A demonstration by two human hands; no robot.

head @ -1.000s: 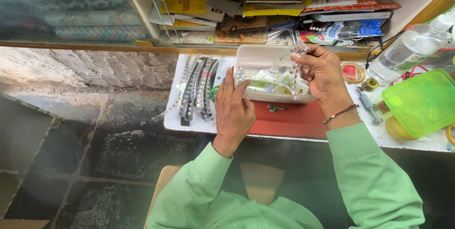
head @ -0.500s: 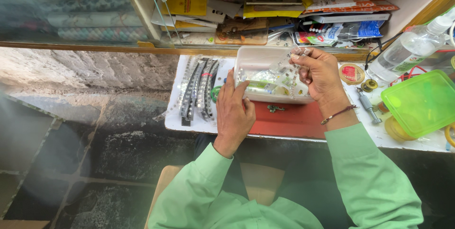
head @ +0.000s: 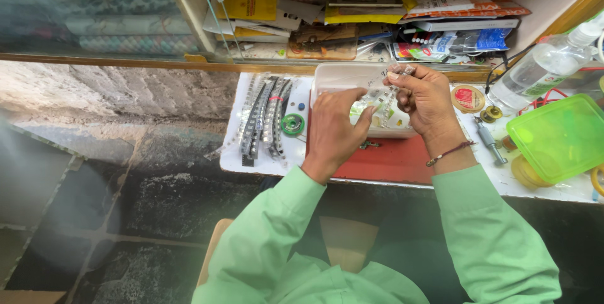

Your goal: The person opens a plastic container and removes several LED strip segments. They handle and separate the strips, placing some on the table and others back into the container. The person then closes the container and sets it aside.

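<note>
My right hand (head: 426, 99) pinches a clear strip of small electronic parts (head: 381, 93) and holds it above an open white plastic box (head: 343, 78). My left hand (head: 332, 129) touches the lower end of the same strip with thumb and fingers. The box sits on a red mat (head: 393, 160) on the white worktop (head: 296, 153). Both arms wear light green sleeves, and a thin bracelet circles the right wrist.
Several component strips (head: 264, 115) and a green solder spool (head: 292, 124) lie left of the box. At right are a green plastic lid (head: 557, 137), a round tin (head: 467, 98), a clear bottle (head: 541, 68) and a small tool (head: 491, 143). Packets crowd the shelf (head: 377, 21) behind.
My left hand has lifted off the box's left edge and come up to the strip. My right hand has raised the strip slightly above the box.
</note>
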